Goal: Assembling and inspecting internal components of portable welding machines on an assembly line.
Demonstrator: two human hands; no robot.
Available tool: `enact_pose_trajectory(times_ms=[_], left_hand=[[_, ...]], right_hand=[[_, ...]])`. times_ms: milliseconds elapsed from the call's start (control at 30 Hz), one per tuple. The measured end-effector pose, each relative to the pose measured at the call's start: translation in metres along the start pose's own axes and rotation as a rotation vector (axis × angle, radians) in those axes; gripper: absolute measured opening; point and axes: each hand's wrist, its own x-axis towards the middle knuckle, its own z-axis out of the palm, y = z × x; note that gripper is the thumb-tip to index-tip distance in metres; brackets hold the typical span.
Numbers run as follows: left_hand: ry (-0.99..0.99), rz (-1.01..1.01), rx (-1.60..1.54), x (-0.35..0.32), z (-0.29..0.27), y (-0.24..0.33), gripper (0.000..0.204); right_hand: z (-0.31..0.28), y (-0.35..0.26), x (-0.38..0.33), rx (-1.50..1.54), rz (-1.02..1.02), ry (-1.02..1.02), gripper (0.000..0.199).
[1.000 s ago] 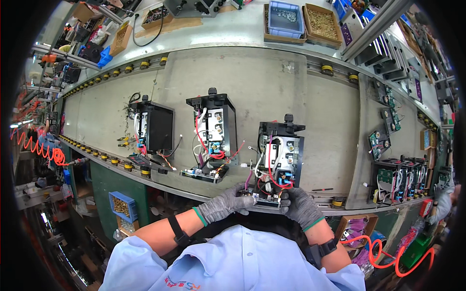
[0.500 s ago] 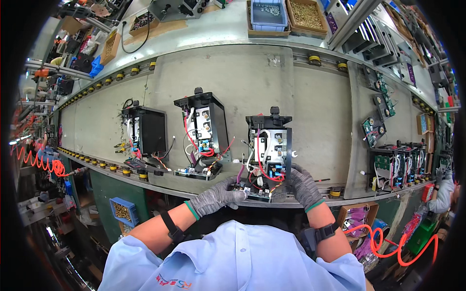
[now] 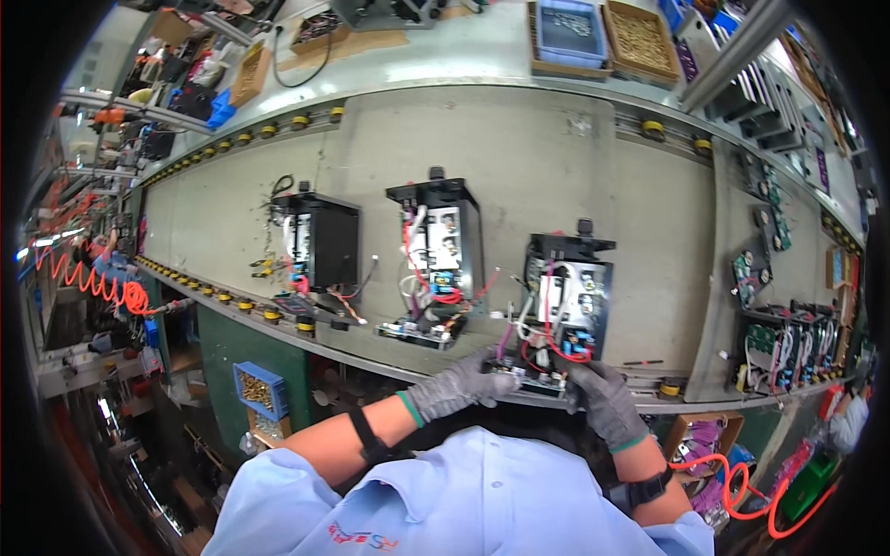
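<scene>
The left hand and right hand, both curled narrow, hold opposite ends of a circuit board at the tabletop's near edge, seemingly because wiring tethers it to the open black chassis behind.

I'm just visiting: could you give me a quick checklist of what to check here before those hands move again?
1. Left hand at the circuit board's left end: ok.
2. Right hand by the board's right end: ok.
3. Firm grip with the fingers: cannot tell, the view is blurred there.
4. Gloves on both hands: ok.
5. Red wire tucked in: not ok, it loops loosely over the unit's front.
6. Middle unit clear of the left hand: ok, it stands apart.
</scene>
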Motion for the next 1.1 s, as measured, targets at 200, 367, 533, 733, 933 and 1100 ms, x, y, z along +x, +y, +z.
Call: enact_pose_trajectory(times_ms=[200, 367, 533, 733, 933, 1100], left_hand=[[0.039, -0.025, -0.053, 0.009, 0.000, -0.015, 0.111], [0.068, 0.013, -0.045, 0.007, 0.001, -0.017, 0.108], [0.010, 0.080, 0.011, -0.014, -0.013, -0.009, 0.090], [0.138, 0.141, 0.012, -0.105, -0.094, -0.058, 0.070], [0.528, 0.112, -0.747, -0.204, -0.227, -0.089, 0.079], [0.644, 0.232, -0.663, -0.216, -0.298, -0.083, 0.062]], right_hand=[[0.011, -0.007, -0.035, -0.422, -0.247, 0.098, 0.024], [0.045, -0.036, -0.049, -0.821, -0.730, 0.167, 0.014], [0.104, -0.067, -0.042, -0.921, -0.832, -0.026, 0.014], [0.197, -0.083, -0.024, -1.125, -0.865, -0.458, 0.019], [0.315, -0.032, 0.063, -0.782, -0.600, -0.267, 0.026], [0.389, -0.028, 0.201, -1.305, -0.258, -0.070, 0.036]])
